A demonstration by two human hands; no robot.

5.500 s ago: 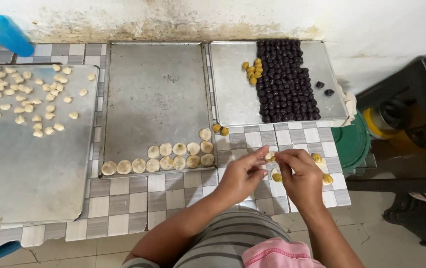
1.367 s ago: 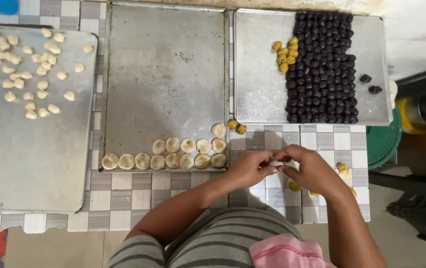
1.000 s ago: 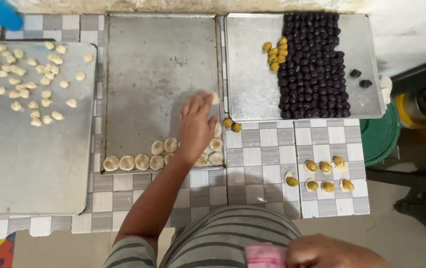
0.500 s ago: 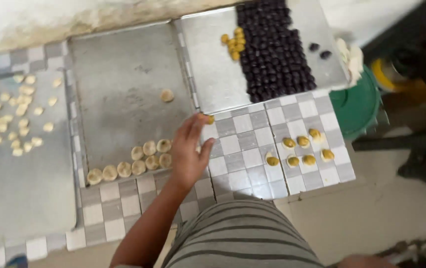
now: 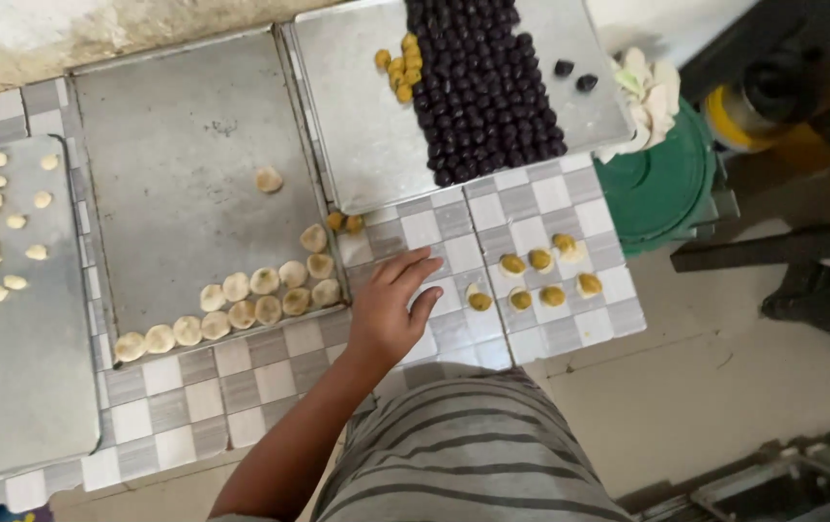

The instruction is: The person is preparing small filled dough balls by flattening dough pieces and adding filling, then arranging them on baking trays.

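While my left hand [image 5: 391, 309] hovers open and empty over the tiled desk [image 5: 270, 406], yellow dough balls [image 5: 540, 275] sit just right: soft, light, pinch gently by the sides.

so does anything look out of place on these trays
One pale dough round lies alone mid-way up the middle tray, apart from the neat rows along its lower edge. Two dark balls also sit loose beside the packed dark block.

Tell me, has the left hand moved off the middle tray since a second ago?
Yes. The left hand has pulled back from the middle tray toward the person and now lies empty on the tiled counter, just right of the tray's near corner.
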